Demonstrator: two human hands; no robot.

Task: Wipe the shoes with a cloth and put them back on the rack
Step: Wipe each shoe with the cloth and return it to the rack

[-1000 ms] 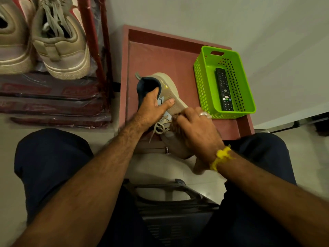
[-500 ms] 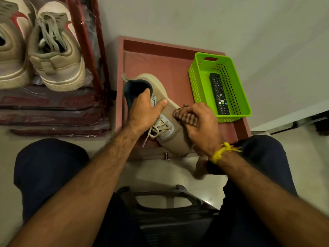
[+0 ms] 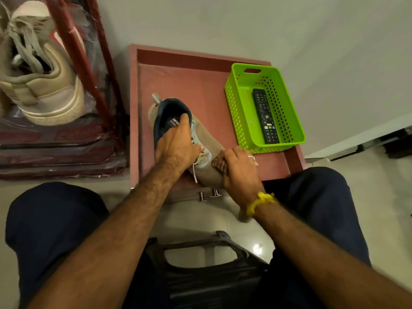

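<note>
You sit over a low red tabletop (image 3: 178, 81), steadying a beige shoe (image 3: 207, 139) with your left hand (image 3: 176, 146), its fingers hooked into the dark collar and curled over the tongue. Your right hand (image 3: 240, 166) is closed round a bunched cloth (image 3: 219, 163), pressed against the shoe's side near the toe. The shoe lies near the tabletop's front edge, heel away from you, toe toward you. The toe seems to overhang that edge, so a hard stroke could push the shoe off; the loose lace (image 3: 195, 172) could also snag in the cloth. The basket (image 3: 236, 112) with a remote (image 3: 266, 117) sits just beside your wiping hand and could be knocked. Most of the cloth is hidden in your fist, as is the toe beneath it. The rack (image 3: 73, 47), cut off at left, shows one pale shoe (image 3: 44, 85) fully.
</note>
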